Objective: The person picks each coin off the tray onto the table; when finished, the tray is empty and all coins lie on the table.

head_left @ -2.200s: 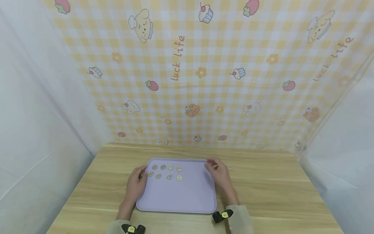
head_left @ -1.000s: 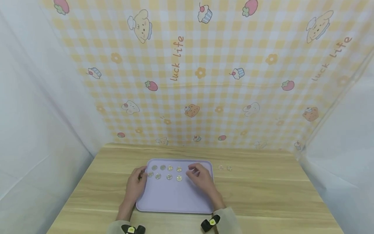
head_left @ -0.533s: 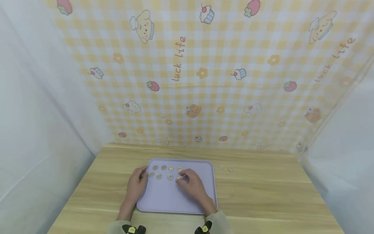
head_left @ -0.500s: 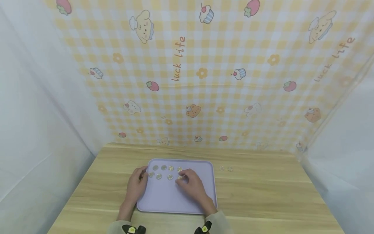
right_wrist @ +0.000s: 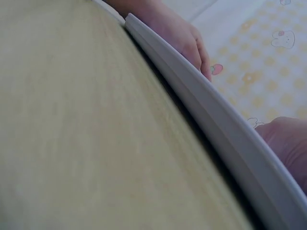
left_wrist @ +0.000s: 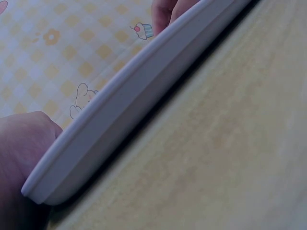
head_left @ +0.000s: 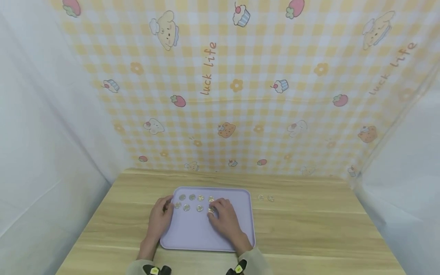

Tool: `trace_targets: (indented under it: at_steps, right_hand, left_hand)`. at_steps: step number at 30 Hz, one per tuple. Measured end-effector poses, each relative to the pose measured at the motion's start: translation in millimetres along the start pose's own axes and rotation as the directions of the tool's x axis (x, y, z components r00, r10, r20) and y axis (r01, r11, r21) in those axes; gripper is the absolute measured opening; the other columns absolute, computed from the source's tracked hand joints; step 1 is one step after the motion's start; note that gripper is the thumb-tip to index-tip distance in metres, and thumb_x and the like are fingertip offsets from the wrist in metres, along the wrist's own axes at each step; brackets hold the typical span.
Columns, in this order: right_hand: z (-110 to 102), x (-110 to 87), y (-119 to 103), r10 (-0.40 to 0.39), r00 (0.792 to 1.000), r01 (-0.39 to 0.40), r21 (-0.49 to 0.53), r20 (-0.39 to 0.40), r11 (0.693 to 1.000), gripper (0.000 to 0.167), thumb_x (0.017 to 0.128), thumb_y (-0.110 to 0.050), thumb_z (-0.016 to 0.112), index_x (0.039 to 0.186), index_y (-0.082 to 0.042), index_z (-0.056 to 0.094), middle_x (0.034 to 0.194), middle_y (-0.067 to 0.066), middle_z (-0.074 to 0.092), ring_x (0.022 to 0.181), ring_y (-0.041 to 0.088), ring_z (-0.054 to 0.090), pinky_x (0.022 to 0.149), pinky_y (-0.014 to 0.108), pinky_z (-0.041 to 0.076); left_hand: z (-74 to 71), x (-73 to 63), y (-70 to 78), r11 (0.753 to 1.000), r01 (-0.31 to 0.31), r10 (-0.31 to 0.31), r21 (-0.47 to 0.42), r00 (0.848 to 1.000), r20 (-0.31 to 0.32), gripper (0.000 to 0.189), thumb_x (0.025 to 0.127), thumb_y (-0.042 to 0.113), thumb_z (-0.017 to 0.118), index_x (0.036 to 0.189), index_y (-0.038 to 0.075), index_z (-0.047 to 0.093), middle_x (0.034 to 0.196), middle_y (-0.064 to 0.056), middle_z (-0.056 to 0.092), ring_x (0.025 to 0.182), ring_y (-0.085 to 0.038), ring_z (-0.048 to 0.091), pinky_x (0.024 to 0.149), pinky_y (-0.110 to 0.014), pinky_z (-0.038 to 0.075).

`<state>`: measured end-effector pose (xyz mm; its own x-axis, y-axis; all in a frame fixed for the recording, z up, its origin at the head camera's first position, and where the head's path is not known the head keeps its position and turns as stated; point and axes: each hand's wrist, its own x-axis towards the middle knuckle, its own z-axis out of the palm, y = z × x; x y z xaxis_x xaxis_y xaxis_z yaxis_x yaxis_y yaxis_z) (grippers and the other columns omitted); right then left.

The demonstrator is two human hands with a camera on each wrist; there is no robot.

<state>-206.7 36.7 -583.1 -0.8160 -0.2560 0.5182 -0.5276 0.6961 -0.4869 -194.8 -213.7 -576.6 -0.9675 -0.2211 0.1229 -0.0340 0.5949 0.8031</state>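
On the wooden table lies a lilac tray (head_left: 192, 233) bearing several small round shiny coins (head_left: 199, 208) in two rows, up against its far left part. My left hand (head_left: 160, 217) holds the tray's left edge, its fingers bent at the rim. Over the right end of the rows is my right hand (head_left: 225, 219); thumb and forefinger stand apart on either side of the near-row coin (head_left: 211, 209), which still shows flat between them. Contact with that coin is too small to make out. Both wrist views mostly show the tray's side wall (left_wrist: 124, 100) and table, with the coins hidden.
Two clear-looking round pieces, one a disc (head_left: 270, 199), lie on the table (head_left: 309, 225) right of the tray. A yellow checked cloth (head_left: 237, 114) hangs behind the table, with white cloth (head_left: 51, 133) at both sides.
My right hand has moved left and nearer from the tray's far right corner to the right end of the coin rows. Its thumb and forefinger have shifted slightly. The left hand stays put.
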Motion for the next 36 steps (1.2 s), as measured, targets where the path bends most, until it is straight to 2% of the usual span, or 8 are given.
trace_targets:
  at_steps: [6,16,23,29,36]
  right_hand:
    - [0.8,-0.9,1.8,0.000,1.000,0.000,0.006,-0.008,1.000,0.022,0.077,-0.020,0.079,0.098,-0.014,0.073,0.096,-0.002,0.065,0.092,0.017,0.056,0.084,0.033,0.046]
    - [1.1,-2.8,0.9,-0.011,1.000,0.010,-0.051,-0.020,0.999,0.028,0.079,-0.021,0.077,0.105,-0.010,0.076,0.096,0.000,0.062,0.091,0.017,0.055,0.083,0.034,0.046]
    - [-0.2,-1.9,-1.3,0.026,1.000,-0.025,-0.047,0.009,0.999,0.018,0.082,-0.021,0.076,0.098,-0.013,0.075,0.094,-0.001,0.062,0.091,0.016,0.054,0.083,0.033,0.045]
    - [-2.4,-2.0,-5.1,0.081,0.996,-0.080,-0.041,0.032,0.996,0.020,0.082,-0.020,0.077,0.100,-0.012,0.073,0.096,0.000,0.061,0.092,0.017,0.054,0.085,0.034,0.045]
    - [-2.6,-0.8,-6.6,0.128,0.991,-0.125,-0.064,0.040,0.990,0.018,0.081,-0.022,0.077,0.096,-0.013,0.073,0.092,-0.001,0.062,0.089,0.018,0.053,0.084,0.035,0.045]
  left_hand:
    - [-0.3,0.2,-0.3,1.000,-0.006,0.006,0.007,1.000,-0.002,0.036,0.101,0.014,0.053,0.136,0.005,0.058,0.120,-0.012,0.062,0.102,-0.021,0.058,0.087,-0.031,0.051]
    - [0.1,-0.9,-2.6,1.000,-0.030,0.030,0.002,0.999,-0.011,0.035,0.101,0.012,0.054,0.134,0.004,0.059,0.117,-0.011,0.063,0.095,-0.018,0.055,0.080,-0.024,0.049]
    - [-0.7,-0.8,-2.5,0.999,-0.032,0.032,-0.003,0.999,-0.012,0.035,0.101,0.012,0.054,0.135,0.004,0.058,0.116,-0.011,0.063,0.094,-0.018,0.054,0.079,-0.023,0.049]
    - [0.0,-0.3,-4.0,0.999,-0.039,0.039,0.005,0.999,-0.016,0.035,0.100,0.012,0.054,0.134,0.005,0.059,0.116,-0.011,0.063,0.095,-0.018,0.055,0.080,-0.025,0.049]
    - [-1.1,-1.8,-0.7,1.000,-0.026,0.026,0.004,1.000,-0.014,0.035,0.101,0.014,0.053,0.134,0.005,0.059,0.116,-0.011,0.063,0.095,-0.019,0.056,0.080,-0.025,0.049]
